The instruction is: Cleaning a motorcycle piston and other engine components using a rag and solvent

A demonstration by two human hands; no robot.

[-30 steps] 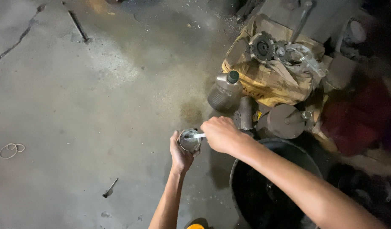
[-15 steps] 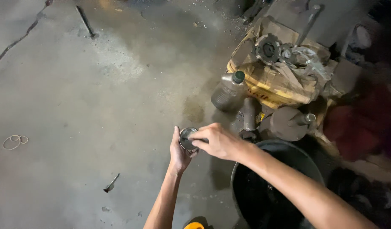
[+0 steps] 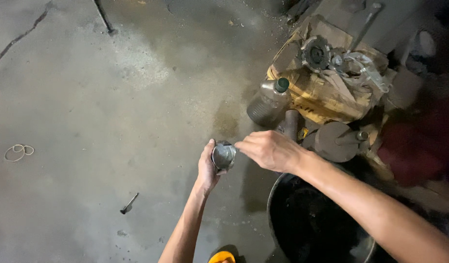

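Note:
My left hand (image 3: 208, 168) grips a small round metal part (image 3: 223, 156), a shiny cup-shaped piece like a piston, held over the concrete floor. My right hand (image 3: 269, 149) is just to its right, fingertips pinched together and touching the rim of the metal part. Whether the right fingers hold something small is hidden.
A black basin (image 3: 283, 195) with dark liquid sits under my right forearm. Behind it lie a dirty bottle with a green cap (image 3: 269, 100), a round metal disc (image 3: 335, 141), and a cardboard box of engine parts (image 3: 326, 73). A bolt (image 3: 129, 203) and wire rings (image 3: 19, 151) lie on the stained floor.
My right hand has slid off the top of the metal part to its right side, uncovering it. The left hand keeps its grip.

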